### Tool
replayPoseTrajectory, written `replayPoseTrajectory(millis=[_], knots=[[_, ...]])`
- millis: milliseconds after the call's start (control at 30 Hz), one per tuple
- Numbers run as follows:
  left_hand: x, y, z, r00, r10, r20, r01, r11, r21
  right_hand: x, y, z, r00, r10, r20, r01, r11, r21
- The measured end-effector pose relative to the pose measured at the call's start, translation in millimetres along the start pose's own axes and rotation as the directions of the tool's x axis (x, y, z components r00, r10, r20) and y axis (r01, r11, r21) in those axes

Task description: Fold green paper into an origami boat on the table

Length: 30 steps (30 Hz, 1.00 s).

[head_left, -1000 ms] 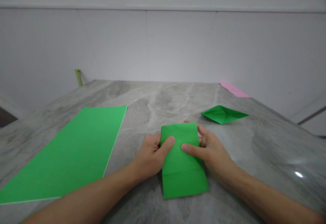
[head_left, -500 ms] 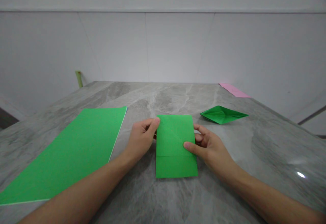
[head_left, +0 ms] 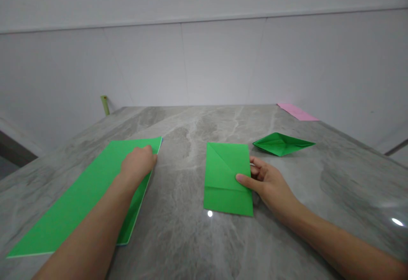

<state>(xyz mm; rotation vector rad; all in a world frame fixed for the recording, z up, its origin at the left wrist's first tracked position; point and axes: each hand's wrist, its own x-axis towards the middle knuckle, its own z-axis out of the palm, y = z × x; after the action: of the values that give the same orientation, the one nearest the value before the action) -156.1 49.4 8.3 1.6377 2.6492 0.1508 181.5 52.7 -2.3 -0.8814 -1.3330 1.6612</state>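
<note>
Between the thumb and fingers of my right hand (head_left: 270, 186), a folded green paper (head_left: 223, 165) is held by its right edge. This rectangle shows a crosswise crease low down and a diagonal line near its top left. My left hand (head_left: 139, 161) is at the far right edge of a stack of large green paper sheets (head_left: 76, 190). Its fingers are curled closed at that edge, with the fingertips partly hidden. Beyond my right hand lies a green folded paper shape (head_left: 280, 145), pointed at both ends.
All of this is on a grey marble-patterned table (head_left: 178, 233). A pink sheet (head_left: 298, 112) rests at the far right edge. A pale green strip (head_left: 105, 105) stands by the far left corner, and a white wall (head_left: 216, 63) rises behind.
My left hand has let go of the folded paper and moved left to the green stack. The right hand keeps its hold. The view has tilted slightly.
</note>
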Motion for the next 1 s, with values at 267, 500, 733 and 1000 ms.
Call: replayPoseTrajectory(millis=[267, 500, 733, 1000], knots=[[-9.8, 25.5, -6.5, 0.99, 0.094, -0.104, -0.114, 0.972, -0.204, 0.6, 0.8, -0.3, 1.0, 0.016, 0.003, -0.016, 1.0, 0.01], [-60.8, 82.0, -2.3, 0.82, 0.573, 0.003, -0.105, 0.156, -0.982, -5.2, 1.9, 4.3, 0.992, 0.065, 0.111, -0.067, 0.998, 0.01], [-64.9, 82.9, 7.3, 0.914, 0.405, 0.025, 0.003, 0.057, -0.998, -4.1, 2.8, 4.8, 0.994, 0.048, 0.103, -0.036, 0.992, -0.117], [-58.4, 75.7, -3.7, 0.963, 0.238, -0.124, -0.088, -0.158, -0.984, -5.3, 1.2, 3.6, 0.997, -0.074, 0.027, 0.079, 0.929, -0.361]])
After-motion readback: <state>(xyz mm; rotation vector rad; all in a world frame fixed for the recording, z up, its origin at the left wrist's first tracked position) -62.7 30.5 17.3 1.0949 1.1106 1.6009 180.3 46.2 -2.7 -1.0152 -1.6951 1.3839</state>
